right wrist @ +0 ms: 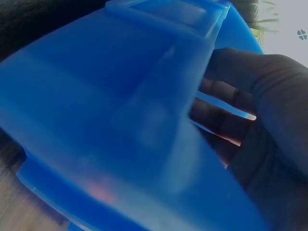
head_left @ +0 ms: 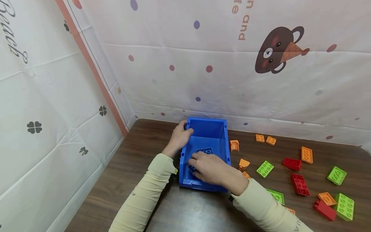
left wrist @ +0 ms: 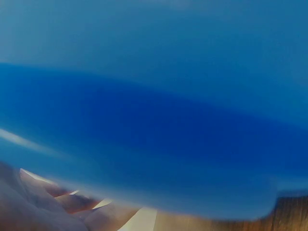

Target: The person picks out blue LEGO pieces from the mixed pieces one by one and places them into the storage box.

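A blue plastic bin stands on the table near the wall. My left hand grips its left wall, thumb over the rim and fingers outside. In the left wrist view the bin's blue side fills most of the picture. My right hand reaches down inside the bin, fingers and thumb curled about a blue building brick, mostly covered by the hand. Another blue brick lies on the bin floor just beyond it. In the right wrist view the bin wall hides the right fingertips.
Right of the bin lie scattered building bricks: green ones, red ones and orange ones. An orange curved piece lies close to the bin's right side. A printed cloth hangs behind the wooden table.
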`<state>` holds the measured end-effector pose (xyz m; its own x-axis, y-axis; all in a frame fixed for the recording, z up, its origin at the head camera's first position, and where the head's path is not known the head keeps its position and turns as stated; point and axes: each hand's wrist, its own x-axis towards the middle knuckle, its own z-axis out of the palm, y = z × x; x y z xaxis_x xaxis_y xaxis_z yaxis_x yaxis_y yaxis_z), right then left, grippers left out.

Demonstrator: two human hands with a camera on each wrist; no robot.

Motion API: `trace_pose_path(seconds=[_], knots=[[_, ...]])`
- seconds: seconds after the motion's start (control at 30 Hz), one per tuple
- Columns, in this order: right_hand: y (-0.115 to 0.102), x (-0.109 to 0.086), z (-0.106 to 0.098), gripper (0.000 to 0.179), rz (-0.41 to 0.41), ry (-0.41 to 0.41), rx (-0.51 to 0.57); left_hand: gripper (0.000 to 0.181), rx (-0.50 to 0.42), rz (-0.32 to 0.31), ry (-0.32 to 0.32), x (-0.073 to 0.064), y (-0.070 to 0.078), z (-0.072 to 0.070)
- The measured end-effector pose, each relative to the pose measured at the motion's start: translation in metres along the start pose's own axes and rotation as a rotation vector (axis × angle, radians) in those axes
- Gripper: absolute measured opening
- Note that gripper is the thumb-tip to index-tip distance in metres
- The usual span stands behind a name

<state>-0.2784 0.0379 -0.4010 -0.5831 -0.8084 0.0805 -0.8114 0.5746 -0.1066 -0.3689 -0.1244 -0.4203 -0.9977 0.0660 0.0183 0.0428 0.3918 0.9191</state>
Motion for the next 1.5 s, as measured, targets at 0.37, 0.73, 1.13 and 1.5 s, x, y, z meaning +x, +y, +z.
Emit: trace_pose_path(seconds=[0.37, 0.73, 1.13, 1.5], knots=[[-0.0015, -0.0003, -0.003, 0.025, -0.023, -0.033, 0.091, 0.053, -0.004, 0.01, -0.005, 0.0, 0.0001, -0.0005], [-0.0014, 0.0004, -0.0024, 0.026, -0.024, -0.038, 0.095, 0.054, 0.002, 0.0, -0.007, -0.0005, -0.0001, -0.0011], [0.0032, 0.0037, 0.001, 0.024, 0.011, -0.003, 0.044, 0.053, -0.005, -0.011, -0.015, -0.0009, 0.0015, -0.0005], [0.0018, 0.0038, 0.0026, 0.025, 0.018, -0.057, 0.177, 0.052, -0.003, -0.01, -0.011, 0.0005, 0.001, -0.0008]])
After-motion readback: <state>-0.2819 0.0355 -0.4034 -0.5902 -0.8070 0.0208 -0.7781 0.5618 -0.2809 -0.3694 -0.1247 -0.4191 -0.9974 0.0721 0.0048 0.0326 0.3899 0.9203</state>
